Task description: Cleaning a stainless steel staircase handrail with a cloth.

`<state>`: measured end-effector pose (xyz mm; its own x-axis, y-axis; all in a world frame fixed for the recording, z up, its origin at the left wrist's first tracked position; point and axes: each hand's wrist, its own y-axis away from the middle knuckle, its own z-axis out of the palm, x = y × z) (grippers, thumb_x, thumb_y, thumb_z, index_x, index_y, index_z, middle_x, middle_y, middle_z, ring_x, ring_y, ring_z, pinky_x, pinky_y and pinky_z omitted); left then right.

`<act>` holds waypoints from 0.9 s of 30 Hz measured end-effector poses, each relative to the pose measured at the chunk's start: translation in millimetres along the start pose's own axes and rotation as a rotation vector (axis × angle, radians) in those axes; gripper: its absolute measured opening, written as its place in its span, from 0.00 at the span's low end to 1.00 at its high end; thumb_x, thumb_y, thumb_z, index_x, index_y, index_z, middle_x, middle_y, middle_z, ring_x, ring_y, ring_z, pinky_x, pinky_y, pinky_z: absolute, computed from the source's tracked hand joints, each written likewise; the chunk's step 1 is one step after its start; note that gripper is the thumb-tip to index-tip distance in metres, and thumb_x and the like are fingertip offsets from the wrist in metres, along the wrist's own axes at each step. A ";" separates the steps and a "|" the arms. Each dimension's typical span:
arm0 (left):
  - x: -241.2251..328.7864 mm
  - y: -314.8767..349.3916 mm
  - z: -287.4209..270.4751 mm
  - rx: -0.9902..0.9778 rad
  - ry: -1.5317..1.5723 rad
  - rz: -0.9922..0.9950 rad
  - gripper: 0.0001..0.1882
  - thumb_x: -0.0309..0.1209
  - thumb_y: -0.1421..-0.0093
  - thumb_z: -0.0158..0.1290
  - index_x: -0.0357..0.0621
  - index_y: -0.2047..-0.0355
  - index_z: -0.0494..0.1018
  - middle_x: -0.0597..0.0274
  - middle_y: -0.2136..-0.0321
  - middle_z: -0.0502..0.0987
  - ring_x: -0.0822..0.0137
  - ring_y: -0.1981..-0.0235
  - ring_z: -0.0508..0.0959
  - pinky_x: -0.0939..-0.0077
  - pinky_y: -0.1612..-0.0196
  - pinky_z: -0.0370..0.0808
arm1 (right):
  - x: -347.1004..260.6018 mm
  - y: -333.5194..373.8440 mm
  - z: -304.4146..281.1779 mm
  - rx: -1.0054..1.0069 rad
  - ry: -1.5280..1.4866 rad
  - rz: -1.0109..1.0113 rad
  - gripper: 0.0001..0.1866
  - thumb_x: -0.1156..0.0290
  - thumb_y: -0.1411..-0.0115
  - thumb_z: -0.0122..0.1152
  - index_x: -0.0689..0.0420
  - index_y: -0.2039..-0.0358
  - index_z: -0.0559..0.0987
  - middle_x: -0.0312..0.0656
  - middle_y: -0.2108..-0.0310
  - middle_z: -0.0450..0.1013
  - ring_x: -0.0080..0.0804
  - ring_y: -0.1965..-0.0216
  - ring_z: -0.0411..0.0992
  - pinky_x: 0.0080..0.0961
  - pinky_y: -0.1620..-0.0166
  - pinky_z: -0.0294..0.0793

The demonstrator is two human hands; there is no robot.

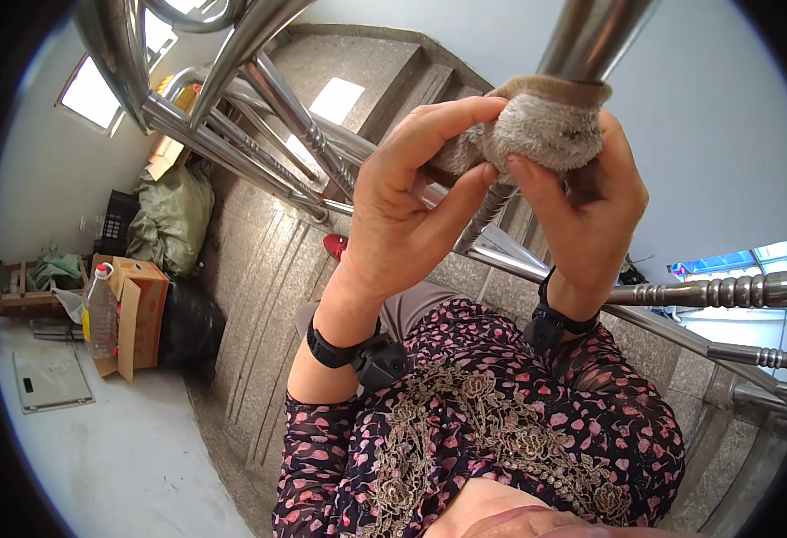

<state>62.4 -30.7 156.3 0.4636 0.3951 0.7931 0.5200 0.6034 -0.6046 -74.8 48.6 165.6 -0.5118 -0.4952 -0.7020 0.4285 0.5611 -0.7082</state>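
Note:
A grey-brown, fuzzy cloth [550,130] is wrapped around a shiny metal handrail tube [595,40] at the upper right of centre. My left hand [402,197] grips the cloth from its left side, with thumb and fingers pressed on it. On the other side my right hand [595,211] is closed on the same cloth, its thumb on the front. The right fingers are partly hidden behind the cloth. Below the cloth, a spiral-patterned metal baluster [485,217] runs down between my hands.
Metal railings with curved bars [232,63] fill the upper left, and turned balusters [716,291] stand at right. Stone stairs [393,94] lie beyond. At left are a cardboard box [147,309], a clear plastic bottle [100,314], a green sack [171,215] and a black bag [191,323].

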 end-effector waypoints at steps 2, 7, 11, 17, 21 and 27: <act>-4.1 4.0 -6.2 0.026 -0.038 -0.042 0.24 0.15 0.48 0.54 0.41 0.49 0.72 0.59 0.55 0.75 0.73 0.56 0.74 0.83 0.57 0.71 | 4.5 5.4 1.4 -0.034 0.020 0.010 0.23 0.72 0.51 0.72 0.61 0.54 0.75 0.39 0.68 0.77 0.21 0.68 0.75 0.19 0.66 0.75; -22.5 12.9 -9.5 -0.018 -0.068 -0.085 0.24 0.15 0.48 0.54 0.44 0.50 0.73 0.63 0.58 0.75 0.77 0.64 0.74 0.87 0.67 0.71 | 14.4 18.4 2.8 -0.103 0.061 0.076 0.21 0.72 0.51 0.72 0.61 0.56 0.76 0.39 0.69 0.77 0.19 0.70 0.74 0.19 0.68 0.74; -31.9 25.5 -12.7 -0.083 -0.069 -0.186 0.22 0.14 0.43 0.53 0.36 0.47 0.69 0.63 0.55 0.73 0.77 0.55 0.73 0.85 0.56 0.72 | 18.8 29.6 -4.0 -0.171 0.073 0.179 0.20 0.76 0.49 0.70 0.62 0.55 0.76 0.37 0.65 0.76 0.19 0.65 0.73 0.19 0.62 0.74; -54.8 35.8 -14.6 -0.087 0.072 -0.246 0.20 0.15 0.42 0.53 0.36 0.48 0.69 0.66 0.57 0.73 0.79 0.55 0.72 0.85 0.55 0.72 | 32.0 42.8 -4.0 -0.239 0.172 0.222 0.20 0.78 0.46 0.68 0.63 0.52 0.76 0.36 0.61 0.76 0.20 0.60 0.73 0.19 0.57 0.74; -73.5 44.4 -18.1 -0.091 0.170 -0.287 0.20 0.16 0.41 0.53 0.37 0.49 0.69 0.69 0.59 0.73 0.81 0.58 0.72 0.86 0.57 0.71 | 44.3 54.8 -0.6 -0.246 0.186 0.234 0.21 0.77 0.46 0.68 0.63 0.51 0.75 0.37 0.60 0.76 0.20 0.60 0.73 0.19 0.56 0.75; -90.6 61.2 -23.3 -0.103 0.168 -0.431 0.19 0.18 0.41 0.55 0.40 0.49 0.69 0.75 0.64 0.71 0.85 0.65 0.69 0.89 0.63 0.69 | 68.1 75.7 3.2 -0.298 0.225 0.231 0.23 0.76 0.46 0.68 0.63 0.50 0.74 0.38 0.58 0.75 0.21 0.59 0.73 0.20 0.56 0.75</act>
<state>68.9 -45.6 45.7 0.2948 0.0015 0.9556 0.7552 0.6123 -0.2339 -74.8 55.3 63.9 -0.5912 -0.1958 -0.7824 0.3342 0.8234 -0.4586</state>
